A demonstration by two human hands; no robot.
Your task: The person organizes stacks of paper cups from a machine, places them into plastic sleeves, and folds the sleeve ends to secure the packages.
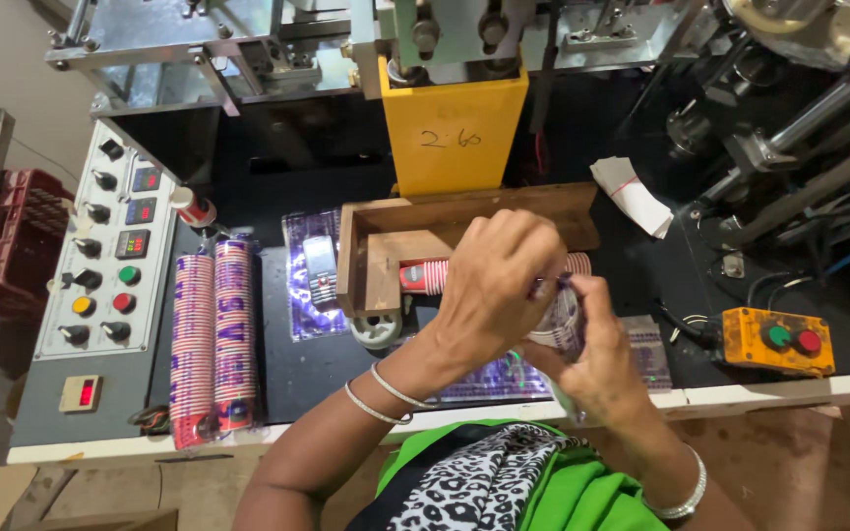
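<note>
My left hand (492, 285) and my right hand (597, 354) meet over the black machine table, both closed on a small stack of printed paper cups (561, 320) held between them. Behind the hands a row of red and white nested cups (425, 276) lies in a wooden chute (376, 241). Bangles show on both wrists.
Two long stacks of printed cups (213, 339) lie left of centre. Further left, a grey control panel (100, 246) carries knobs and coloured buttons. A small phone (320, 268) rests on a printed sheet. At right is an orange button box (777, 339); a yellow machine block (453, 133) stands behind.
</note>
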